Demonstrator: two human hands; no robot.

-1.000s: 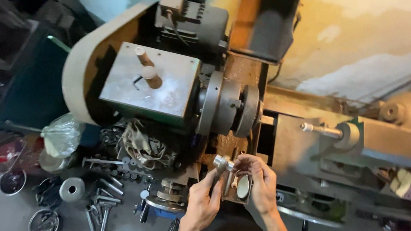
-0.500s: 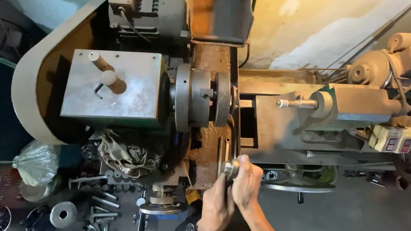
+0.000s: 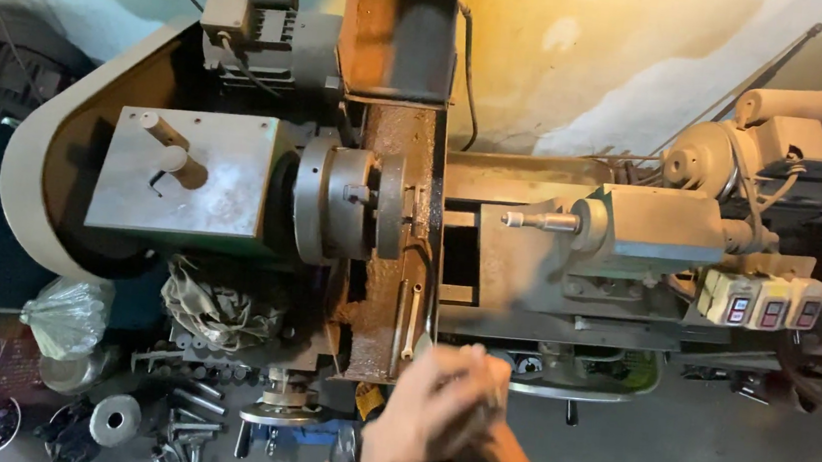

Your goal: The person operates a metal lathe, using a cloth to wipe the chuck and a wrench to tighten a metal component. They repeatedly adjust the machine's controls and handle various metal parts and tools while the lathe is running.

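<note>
My hands are pressed together just below the front edge of the lathe (image 3: 401, 230), the left hand (image 3: 413, 417) cupped over the right hand (image 3: 484, 409) so they read as one blurred knot. Whatever I am working sits inside that clasp — I cannot tell from here what it is or how firmly it is clamped, because the motion blur swallows it. It lies right at my fingertips, close under the lathe's rusty cross slide (image 3: 379, 298) and well short of the chuck (image 3: 343, 204).

To do this well, I judge I should keep both wrists close to my body and steady, let one hand hold firm while the other does the turning or fitting, and keep my knuckles off the lathe's handwheel (image 3: 273, 411) to the left of them.

On the far side of the lathe from me, the chuck faces the tailstock (image 3: 632, 227), whose pointed centre (image 3: 533, 220) aims back at it with a clear gap between. Left of the lathe's front, loose bolts and round metal parts (image 3: 172, 419) lie scattered beside a tied plastic bag (image 3: 66, 313) — well apart from my hands.
</note>
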